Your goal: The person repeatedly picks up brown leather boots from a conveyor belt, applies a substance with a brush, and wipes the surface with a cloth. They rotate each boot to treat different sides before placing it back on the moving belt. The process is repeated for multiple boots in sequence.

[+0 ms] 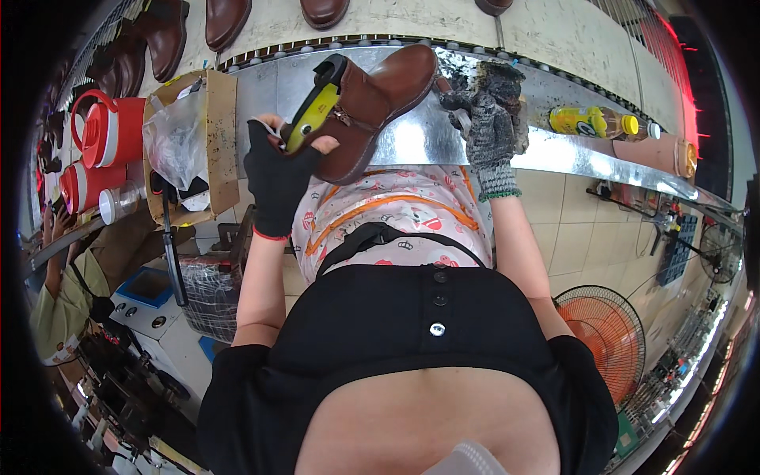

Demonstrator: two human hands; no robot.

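A brown ankle boot (378, 95) with a side zip lies tilted above the metal bench (408, 142), its toe pointing to the upper right. Inside its shaft sits a yellow-green shoe last (315, 111) with a black top. My left hand (283, 170), in a black glove with bare fingertips, is closed round the last and the boot's heel end. Just right of the toe, my right hand (491, 134) wears a grey knitted glove blackened at the fingers. Its fingers are curled round something small and dark that I cannot make out, beside a black-stained lump (500, 81).
Beyond the bench, a conveyor (412, 22) carries more brown boots. At left stand a cardboard box (222, 142) with plastic bags and red-white jugs (111, 131). Bottles (590, 123) lie at right. An orange fan (606, 340) stands behind on the right; another person (67, 293) is at far left.
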